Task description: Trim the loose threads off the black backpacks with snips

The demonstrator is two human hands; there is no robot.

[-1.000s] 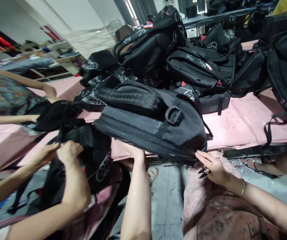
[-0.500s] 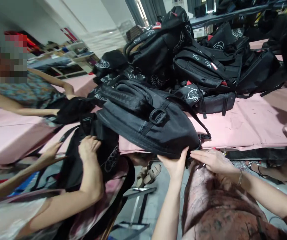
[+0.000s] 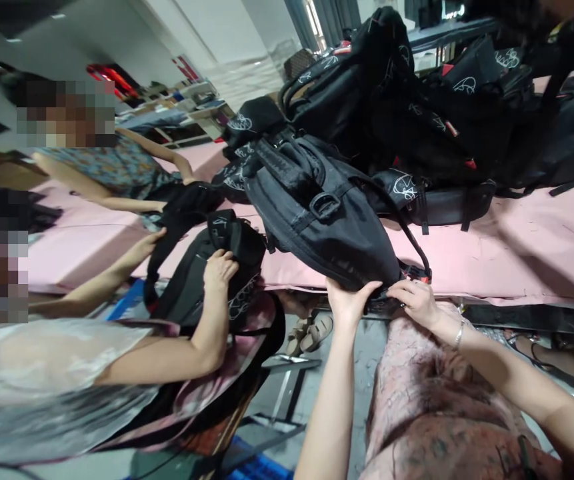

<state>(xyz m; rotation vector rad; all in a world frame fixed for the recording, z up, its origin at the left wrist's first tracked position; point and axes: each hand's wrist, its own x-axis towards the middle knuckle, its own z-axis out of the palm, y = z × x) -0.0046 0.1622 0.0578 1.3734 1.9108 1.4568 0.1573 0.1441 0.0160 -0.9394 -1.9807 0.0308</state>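
A black backpack point(image 3: 337, 213) with a D-ring on a strap across its face lies at the near edge of the pink-covered table point(image 3: 527, 260). My left hand point(image 3: 349, 300) grips its bottom edge, thumb spread on the near side and the fingers hidden beneath. Just right of it, my right hand point(image 3: 417, 303) is closed in a pinch at the bag's bottom corner, by the end of a shoulder strap point(image 3: 407, 233). Whatever sits between those fingertips is too small to make out.
More black backpacks with white line drawings point(image 3: 347, 93) are heaped behind. To my left a co-worker's hand point(image 3: 221, 267) rests on another black backpack point(image 3: 191, 280). Farther back, a second person point(image 3: 141, 167) handles black cloth. Sandals point(image 3: 311, 333) lie under the table.
My view has swung left, so things appear farther right. The right hand's fingers, stretched out before, are now bent into a pinch at the bag's corner. The left hand still holds the backpack.
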